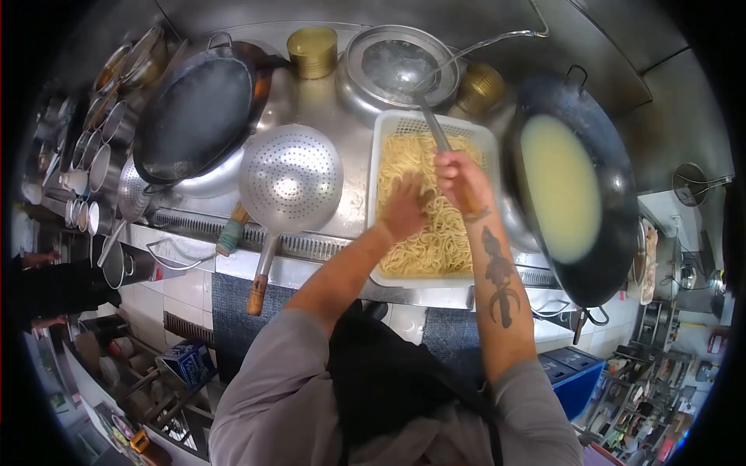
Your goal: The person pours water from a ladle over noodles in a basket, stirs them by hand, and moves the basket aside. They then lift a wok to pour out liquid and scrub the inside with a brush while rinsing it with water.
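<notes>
One long stainless counter [353,163] carries it all, with noodles dead ahead, right under the left hand [404,208]; the right hand is a bit further over. Two dark, curved woks flank things: the right wok [618,179] has cloudy yellowish liquid [559,186], the left wok [159,151] looks hazy inside. Between them sits a white plastic basket [489,147], long axis pointing away from the body, full of springy-looking yellow noodles [443,248]. Round perforated skimmer [291,177] next to it, wooden grip. Right hand [462,177] clutches a steel-shafted tool [433,126]; left's blurry, fingers spread on the noodles, not visibly gripping any.
</notes>
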The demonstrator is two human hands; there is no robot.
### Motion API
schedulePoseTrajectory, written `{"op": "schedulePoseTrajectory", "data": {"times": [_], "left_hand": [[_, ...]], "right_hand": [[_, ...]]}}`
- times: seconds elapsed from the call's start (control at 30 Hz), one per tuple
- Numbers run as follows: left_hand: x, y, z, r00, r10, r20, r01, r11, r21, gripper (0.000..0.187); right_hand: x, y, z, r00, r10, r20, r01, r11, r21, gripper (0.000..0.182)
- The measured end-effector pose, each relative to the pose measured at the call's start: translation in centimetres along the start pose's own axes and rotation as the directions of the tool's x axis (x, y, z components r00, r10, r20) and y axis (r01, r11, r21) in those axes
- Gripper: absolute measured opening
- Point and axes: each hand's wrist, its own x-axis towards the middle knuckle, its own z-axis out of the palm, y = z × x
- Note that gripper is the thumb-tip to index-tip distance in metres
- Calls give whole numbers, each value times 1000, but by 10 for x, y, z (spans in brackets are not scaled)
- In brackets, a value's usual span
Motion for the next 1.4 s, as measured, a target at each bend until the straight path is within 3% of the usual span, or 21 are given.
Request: {"op": "schedulePoseTrajectory", "data": {"times": [0.03,0.07,0.17,0.27,0.33,0.43,0.53,0.63,0.73,0.83,0.87,0.9,0.93,0.97,1.0,1.03,1.07,1.17,1.23,1.3,1.4], "left_hand": [[6,-5,-5,999,-26,21,25,998,56,62],[12,-8,2,994,-42,-105,47,998,43,54],[32,-8,-13,942,-16,-334,-6,998,-65,40],[70,-24,1,872,-274,-405,84,900,-429,30],[103,-37,10,770,-638,13,404,471,-785,20],[130,-70,24,718,-624,310,610,348,-712,20],[112,-66,33,857,-492,-151,338,760,-555,18],[106,-45,28,807,-418,-418,391,907,-154,19],[89,-20,18,825,-440,-356,372,895,-245,20],[91,-4,20,912,-373,-174,405,888,219,25],[87,13,20,850,-493,-186,465,868,-175,24],[82,38,8,786,-599,-155,439,716,-542,24],[88,20,15,953,-195,-232,193,981,-34,23],[90,2,22,976,207,-63,-154,871,466,22],[83,13,13,987,-106,-123,115,991,70,20],[75,39,-5,914,-402,-58,361,869,-339,19],[68,50,-17,780,-616,115,521,535,-665,18],[49,10,-11,863,-488,-133,388,808,-444,25],[17,-21,-4,838,-238,-491,51,930,-363,26],[-29,-10,-49,795,-382,-471,213,903,-372,24],[-121,-51,-92,788,-168,-592,335,924,184,20]], "right_hand": [[-5,-5,-6,972,-4,234,-91,915,394,33],[-14,-3,-11,937,-40,346,-136,873,469,43],[-59,9,-8,938,-80,337,-100,869,485,44],[-115,11,-2,976,-58,211,-38,905,424,40],[-151,5,5,994,-26,104,-7,951,310,41],[-198,3,-8,1000,-8,3,7,988,155,43],[-240,3,-24,998,49,-50,-45,996,71,46],[-273,0,-33,991,72,-113,-82,993,-81,48],[-297,0,-45,989,80,-126,-106,971,-214,47],[-315,7,-56,994,21,-111,-67,903,-424,47],[-320,9,-59,994,-14,-109,-47,846,-531,47],[-323,11,-60,994,-52,-99,-23,775,-631,47],[-329,12,-58,989,-82,-122,-28,711,-703,47],[-333,14,-57,983,-118,-140,-32,645,-763,49],[-337,16,-57,976,-156,-155,-38,576,-817,51],[-341,19,-58,966,-198,-165,-45,503,-863,53],[-341,26,-78,955,-288,-64,67,423,-904,55],[-351,22,-68,940,-339,-22,102,343,-934,54],[-353,19,-70,952,-296,-81,31,354,-935,55],[-356,16,-67,957,-247,-152,-58,348,-936,56],[-352,25,-73,951,-284,-119,6,404,-915,58]]}}
